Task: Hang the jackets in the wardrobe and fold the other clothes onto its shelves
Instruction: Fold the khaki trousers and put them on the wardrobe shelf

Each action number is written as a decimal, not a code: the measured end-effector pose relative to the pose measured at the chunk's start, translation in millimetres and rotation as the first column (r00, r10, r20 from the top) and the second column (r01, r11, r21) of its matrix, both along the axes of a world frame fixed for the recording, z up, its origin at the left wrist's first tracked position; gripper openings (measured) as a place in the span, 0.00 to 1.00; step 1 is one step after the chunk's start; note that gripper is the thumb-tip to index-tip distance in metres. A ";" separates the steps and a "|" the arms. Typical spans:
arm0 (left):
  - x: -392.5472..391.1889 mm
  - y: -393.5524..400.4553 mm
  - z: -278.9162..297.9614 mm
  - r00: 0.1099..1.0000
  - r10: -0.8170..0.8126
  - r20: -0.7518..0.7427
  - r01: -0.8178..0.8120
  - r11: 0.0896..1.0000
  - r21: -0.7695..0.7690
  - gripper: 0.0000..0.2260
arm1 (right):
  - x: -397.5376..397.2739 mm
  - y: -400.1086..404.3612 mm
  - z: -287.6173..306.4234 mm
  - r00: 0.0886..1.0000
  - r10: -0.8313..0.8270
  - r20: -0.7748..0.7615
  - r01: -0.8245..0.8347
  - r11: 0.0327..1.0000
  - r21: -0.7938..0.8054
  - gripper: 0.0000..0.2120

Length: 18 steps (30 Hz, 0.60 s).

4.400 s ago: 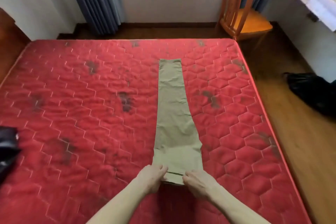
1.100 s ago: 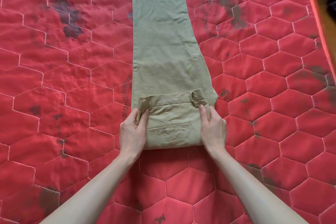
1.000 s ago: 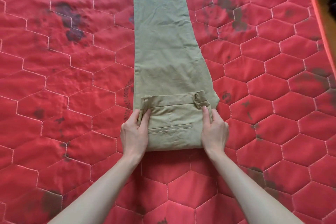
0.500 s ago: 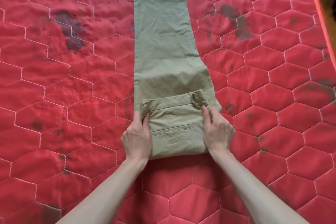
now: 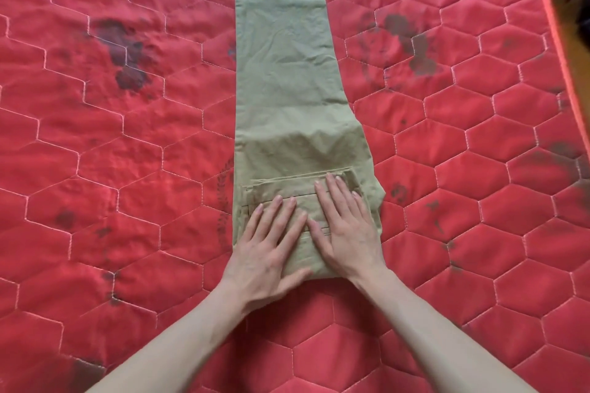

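A pair of khaki trousers (image 5: 287,73) lies lengthwise on the red quilted mattress (image 5: 111,153), legs stretching away beyond the top of the view. The waist end is folded over toward the legs, with the waistband and a back pocket facing up. My left hand (image 5: 268,249) lies flat on the left part of this fold, fingers straight and spread. My right hand (image 5: 346,226) presses flat on the right part, fingertips reaching the waistband. The two thumbs nearly touch over the pocket.
The mattress carries dark stains on both sides of the trousers. Its right edge (image 5: 555,41) runs along a wooden floor, where a dark object (image 5: 581,9) lies at the top right corner.
Both hands let go of the sides of the folded waist end and now lie flat on top of it. The view has moved slightly closer.
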State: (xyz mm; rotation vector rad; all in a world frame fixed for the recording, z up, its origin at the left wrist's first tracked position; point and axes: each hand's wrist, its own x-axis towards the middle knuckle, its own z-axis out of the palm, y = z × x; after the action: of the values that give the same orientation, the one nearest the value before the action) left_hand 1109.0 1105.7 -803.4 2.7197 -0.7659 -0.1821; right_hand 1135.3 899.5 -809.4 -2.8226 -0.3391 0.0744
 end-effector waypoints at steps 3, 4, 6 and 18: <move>4.7 8.8 3.5 0.991 -0.117 -0.059 0.123 0.987 0.101 0.49 | 0.9 0.1 -3.0 0.999 -0.019 -0.043 0.016 0.998 -0.062 0.34; 7.5 11.0 6.6 0.986 -0.153 -0.067 0.160 0.980 0.117 0.51 | 1.6 0.3 -1.0 0.999 -0.013 -0.053 0.009 0.998 -0.061 0.34; 12.8 18.7 12.5 0.971 -0.224 -0.080 0.234 0.960 0.151 0.51 | 2.0 -4.6 1.5 0.997 0.006 -0.076 -0.007 1.000 -0.014 0.34; -23.8 12.0 17.2 0.988 -0.068 -0.140 0.102 0.961 0.255 0.40 | -5.8 -92.3 25.4 0.808 0.556 -0.195 -0.576 0.815 -0.065 0.48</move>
State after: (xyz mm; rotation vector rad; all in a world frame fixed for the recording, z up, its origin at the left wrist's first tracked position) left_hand 1085.1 1117.7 -786.2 2.8844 -0.8769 -0.5091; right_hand 1129.5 807.2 -784.0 -2.6955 -1.1657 0.4712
